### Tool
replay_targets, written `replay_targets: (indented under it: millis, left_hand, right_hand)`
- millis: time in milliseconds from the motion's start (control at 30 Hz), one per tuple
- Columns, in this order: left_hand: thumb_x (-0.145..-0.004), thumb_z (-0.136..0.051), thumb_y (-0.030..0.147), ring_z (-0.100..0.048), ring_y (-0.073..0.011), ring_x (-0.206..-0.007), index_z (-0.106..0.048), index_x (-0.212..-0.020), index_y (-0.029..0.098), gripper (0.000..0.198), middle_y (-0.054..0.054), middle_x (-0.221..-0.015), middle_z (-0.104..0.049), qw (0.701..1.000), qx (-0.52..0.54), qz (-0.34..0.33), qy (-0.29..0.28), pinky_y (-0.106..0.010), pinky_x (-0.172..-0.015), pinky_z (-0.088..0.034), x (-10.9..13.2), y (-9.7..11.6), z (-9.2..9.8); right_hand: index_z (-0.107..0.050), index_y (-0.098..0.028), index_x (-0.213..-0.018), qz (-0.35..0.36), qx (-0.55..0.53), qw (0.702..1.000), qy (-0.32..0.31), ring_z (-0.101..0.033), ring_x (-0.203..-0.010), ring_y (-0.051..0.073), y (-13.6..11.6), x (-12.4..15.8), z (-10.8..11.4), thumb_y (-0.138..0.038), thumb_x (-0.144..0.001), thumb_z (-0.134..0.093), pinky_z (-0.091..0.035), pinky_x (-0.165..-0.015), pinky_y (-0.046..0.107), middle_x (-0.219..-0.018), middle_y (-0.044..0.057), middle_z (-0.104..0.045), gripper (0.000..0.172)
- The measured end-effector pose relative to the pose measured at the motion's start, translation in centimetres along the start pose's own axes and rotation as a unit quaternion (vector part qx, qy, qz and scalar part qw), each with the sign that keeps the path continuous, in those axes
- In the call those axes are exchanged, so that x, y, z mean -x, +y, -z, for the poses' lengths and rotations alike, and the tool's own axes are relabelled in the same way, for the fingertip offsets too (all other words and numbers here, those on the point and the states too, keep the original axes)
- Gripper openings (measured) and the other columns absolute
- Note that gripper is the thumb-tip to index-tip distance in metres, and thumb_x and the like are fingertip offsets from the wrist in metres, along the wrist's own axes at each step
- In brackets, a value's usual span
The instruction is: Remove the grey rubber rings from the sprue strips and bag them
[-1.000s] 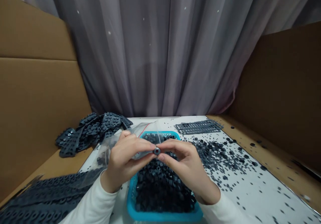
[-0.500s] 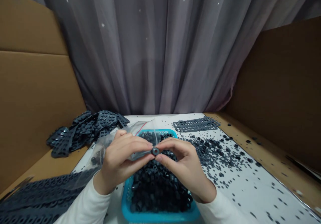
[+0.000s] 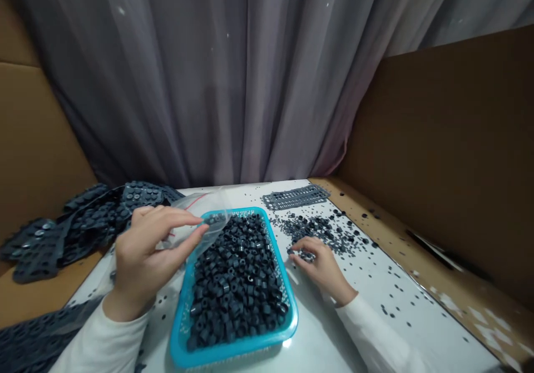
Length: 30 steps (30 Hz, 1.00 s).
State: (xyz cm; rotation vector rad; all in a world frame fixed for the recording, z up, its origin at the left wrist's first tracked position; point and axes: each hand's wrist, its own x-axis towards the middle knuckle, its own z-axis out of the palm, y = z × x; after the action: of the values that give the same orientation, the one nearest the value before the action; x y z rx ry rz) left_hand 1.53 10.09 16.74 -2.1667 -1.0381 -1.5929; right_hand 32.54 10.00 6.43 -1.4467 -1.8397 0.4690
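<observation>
My left hand [image 3: 154, 250] is above the left rim of a blue plastic basket [image 3: 290, 300]. Its thumb and index finger are apart with nothing between the tips, while the other fingers are curled on a clear zip bag [image 3: 212, 217] with a red strip. That bag overhangs the basket's far left corner. Many short black tube-like pieces [image 3: 237, 278] fill the basket. To its right, my right hand [image 3: 321, 267] is low over the table, thumb and index finger nearly together at a small dark piece [image 3: 290, 251]; its exact shape is unclear.
Loose dark bits [image 3: 325, 231] are scattered across the white table [image 3: 317, 328] on the right. Behind them lies a grey perforated sheet [image 3: 296, 196]. Studded dark sheets [image 3: 95, 217] are heaped at left, more strips [image 3: 37, 334] nearer. Cardboard walls [image 3: 450, 156] and a grey curtain [image 3: 225, 83] enclose the table.
My hands have parted from a small ring-shaped piece pinched between them. The right hand has moved right and down to the table; the left thumb and index finger have spread. The view has shifted right.
</observation>
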Motion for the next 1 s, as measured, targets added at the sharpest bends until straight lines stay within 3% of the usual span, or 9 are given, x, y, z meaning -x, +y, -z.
replay_targets:
  millis: [100, 300, 400, 500, 600, 700, 800, 867, 1000]
  left_hand:
    - [-0.072, -0.069, 0.025, -0.058, -0.0155, -0.060, -0.063, -0.074, 0.026, 0.007, 0.003, -0.071, -0.067, 1.000, 0.002, 0.003, -0.001, -0.034, -0.063, -0.038, 0.2, 0.3, -0.2]
    - [-0.073, -0.067, 0.026, -0.058, -0.0181, -0.065, -0.063, -0.076, 0.026, 0.005, 0.000, -0.075, -0.066, 0.999, 0.001, 0.015, -0.035, -0.036, -0.068, -0.038, 0.6, 0.0, -0.5]
    - [-0.073, -0.066, 0.026, -0.061, -0.0206, -0.077, -0.063, -0.084, 0.026, 0.011, -0.001, -0.085, -0.067, 0.990, 0.025, -0.047, -0.132, -0.036, -0.074, -0.040, 0.5, 0.4, -0.9]
    - [-0.072, -0.065, 0.030, -0.052, -0.0258, -0.107, -0.059, -0.105, 0.027, 0.034, -0.005, -0.118, -0.058, 0.961, 0.017, -0.080, -0.265, -0.040, -0.090, -0.039, 0.9, 2.6, -1.6]
    - [-0.069, -0.066, 0.037, -0.037, -0.0303, -0.123, -0.048, -0.123, 0.029, 0.057, -0.006, -0.139, -0.040, 0.909, -0.016, -0.077, -0.409, -0.051, -0.102, -0.027, 2.5, 5.4, -2.7]
    - [-0.064, -0.068, 0.040, -0.037, -0.0325, -0.122, -0.045, -0.125, 0.032, 0.065, -0.005, -0.140, -0.039, 0.854, -0.031, -0.094, -0.510, -0.058, -0.103, -0.019, 4.8, 7.2, -3.8]
    - [-0.068, -0.063, 0.027, -0.047, -0.0298, -0.113, -0.054, -0.113, 0.031, 0.046, -0.003, -0.127, -0.053, 0.839, -0.037, -0.095, -0.535, -0.056, -0.100, -0.023, 6.7, 7.5, -4.3]
    - [-0.074, -0.056, 0.019, -0.053, -0.0246, -0.102, -0.057, -0.105, 0.030, 0.033, -0.002, -0.112, -0.062, 0.846, -0.037, -0.095, -0.524, -0.048, -0.095, -0.031, 7.3, 7.0, -4.0]
    - [-0.083, -0.049, 0.016, -0.057, -0.0177, -0.088, -0.056, -0.109, 0.025, 0.029, -0.004, -0.097, -0.064, 0.875, -0.037, -0.094, -0.473, -0.031, -0.080, -0.042, 7.3, 5.2, -2.7]
  right_hand:
    - [-0.070, -0.020, -0.077, -0.033, 0.012, 0.999, -0.026, -0.055, -0.086, 0.027, 1.7, 1.4, -0.8, -0.032, -0.075, -0.063, -0.041, -0.079, 0.041, -0.084, 0.008, -0.065, 0.013]
    - [-0.072, -0.021, -0.074, -0.066, 0.031, 0.996, -0.049, -0.052, -0.086, 0.026, 1.7, 2.5, -0.8, -0.031, -0.071, -0.067, -0.040, -0.079, 0.040, -0.083, 0.008, -0.061, 0.011]
    - [-0.071, -0.020, -0.073, -0.070, 0.043, 0.995, -0.062, -0.052, -0.085, 0.025, 1.9, 2.7, -0.6, -0.029, -0.070, -0.068, -0.039, -0.079, 0.039, -0.083, 0.007, -0.061, 0.010]
    - [-0.069, -0.021, -0.076, -0.071, 0.054, 0.993, -0.073, -0.051, -0.086, 0.025, 2.0, 2.8, -0.5, -0.030, -0.067, -0.069, -0.039, -0.079, 0.039, -0.086, 0.006, -0.060, 0.012]
    - [-0.067, -0.020, -0.080, -0.070, 0.049, 0.994, -0.066, -0.051, -0.089, 0.025, 2.1, 2.8, -0.3, -0.029, -0.068, -0.068, -0.040, -0.078, 0.038, -0.089, 0.006, -0.060, 0.015]
    - [-0.065, -0.020, -0.083, -0.067, 0.037, 0.996, -0.049, -0.051, -0.090, 0.025, 2.1, 2.8, 0.0, -0.027, -0.071, -0.066, -0.040, -0.078, 0.038, -0.092, 0.006, -0.060, 0.014]
    - [-0.064, -0.020, -0.083, -0.057, 0.033, 0.997, -0.034, -0.051, -0.091, 0.025, 2.1, 2.8, 0.0, -0.027, -0.074, -0.063, -0.039, -0.078, 0.037, -0.092, 0.007, -0.060, 0.012]
    - [-0.064, -0.019, -0.082, -0.037, 0.040, 0.998, -0.029, -0.051, -0.090, 0.024, 2.1, 2.8, -0.2, -0.025, -0.076, -0.061, -0.039, -0.077, 0.037, -0.090, 0.007, -0.060, 0.009]
    - [-0.065, -0.020, -0.082, -0.003, 0.063, 0.997, -0.034, -0.049, -0.088, 0.022, 1.9, 3.1, -0.9, -0.022, -0.078, -0.059, -0.036, -0.077, 0.036, -0.089, 0.006, -0.060, 0.008]
